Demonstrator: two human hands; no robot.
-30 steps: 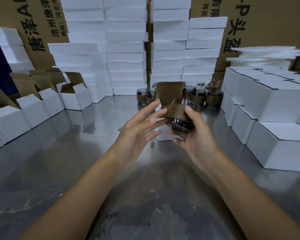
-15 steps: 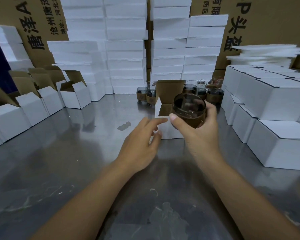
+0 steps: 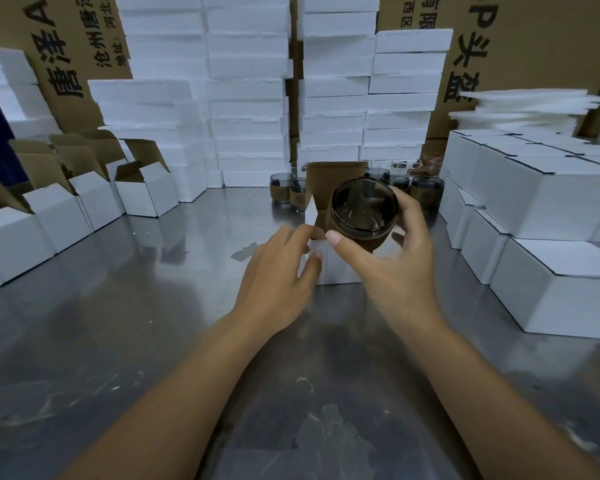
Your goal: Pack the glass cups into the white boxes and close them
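Note:
My right hand (image 3: 397,268) holds a smoky glass cup (image 3: 362,207) with a brown sleeve, its mouth tilted toward me, just above an open white box (image 3: 329,268) at the table's middle. The box's brown lid flap (image 3: 326,181) stands up behind the cup. My left hand (image 3: 279,282) rests its fingertips on the box's left front corner, fingers slightly spread. Several more sleeved glass cups (image 3: 283,187) stand in a row behind the box, partly hidden by it.
Open white boxes (image 3: 142,192) line the left side of the steel table (image 3: 153,341). Closed white boxes (image 3: 548,282) are stacked at the right. Stacks of white foam blocks (image 3: 250,98) and brown cartons (image 3: 534,46) fill the back.
My right hand has turned the cup mouth-up toward me and carried it forward over the open box. My left hand has left the cup and dropped onto the box's corner.

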